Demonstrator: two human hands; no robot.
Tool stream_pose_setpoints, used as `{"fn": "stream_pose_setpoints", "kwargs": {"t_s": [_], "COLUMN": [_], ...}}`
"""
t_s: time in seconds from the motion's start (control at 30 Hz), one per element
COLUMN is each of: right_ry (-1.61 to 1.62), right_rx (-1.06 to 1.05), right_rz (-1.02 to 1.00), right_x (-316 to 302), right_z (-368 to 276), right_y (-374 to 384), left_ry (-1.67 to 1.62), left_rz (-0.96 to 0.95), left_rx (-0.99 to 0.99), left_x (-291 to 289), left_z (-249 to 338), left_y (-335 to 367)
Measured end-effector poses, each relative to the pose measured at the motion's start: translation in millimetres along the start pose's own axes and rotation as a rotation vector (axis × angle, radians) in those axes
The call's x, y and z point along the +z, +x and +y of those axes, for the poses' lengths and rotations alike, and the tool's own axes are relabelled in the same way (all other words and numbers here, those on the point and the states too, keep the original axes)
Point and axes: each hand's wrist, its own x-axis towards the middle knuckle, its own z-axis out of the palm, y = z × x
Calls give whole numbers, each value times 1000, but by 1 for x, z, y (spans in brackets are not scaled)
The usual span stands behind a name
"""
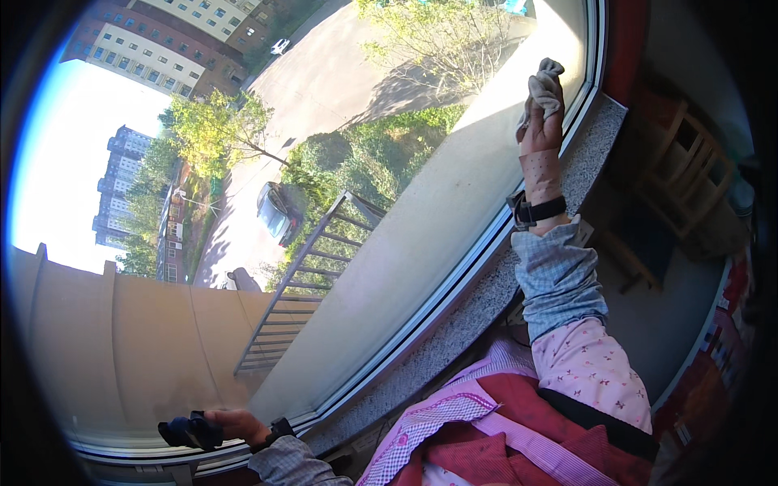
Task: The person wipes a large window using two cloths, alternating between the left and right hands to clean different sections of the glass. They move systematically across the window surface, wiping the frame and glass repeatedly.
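My right hand (541,136) reaches far out at the upper right, its fingers closed on a crumpled grey cloth (547,87). The cloth is by the window glass (421,206), close to the frame; whether it touches the pane I cannot tell. A beige, dotted band wraps that wrist, with a black watch (538,212) below it. Low on the left, my left hand (235,424) is closed around a dark, lumpy thing (193,431) beside the lower window frame; its kind is unclear. A dark band circles the left wrist.
A speckled stone sill (454,324) runs along the white window frame (438,298). Outside are a metal railing (296,279), trees, parked cars and buildings. To the right, inside, stands a wooden chair-like piece (689,162). My red and pink clothing fills the lower middle.
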Motion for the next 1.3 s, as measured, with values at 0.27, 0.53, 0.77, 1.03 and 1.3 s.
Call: {"fn": "stream_pose_setpoints", "kwargs": {"t_s": [0.27, 0.53, 0.77, 1.03, 1.3], "right_ry": [134, 200, -59, -160, -236], "right_rx": [811, 855, 361, -288, -672], "right_rz": [289, 373, 132, -356, -618], "right_x": [-82, -31, 77, 192, 204], "right_z": [127, 86, -69, -280, -305], "right_y": [-75, -181, -192, -358, -406], "left_ry": [165, 40, -277, -164, -161], "left_rz": [-35, -185, -200, -375, -127], "left_rx": [58, 315, 314, 542, 377], "left_x": [-9, 0, -1, -17, -54], "left_z": [76, 47, 35, 7, -65], "left_y": [17, -8, -18, -18, 37]}}
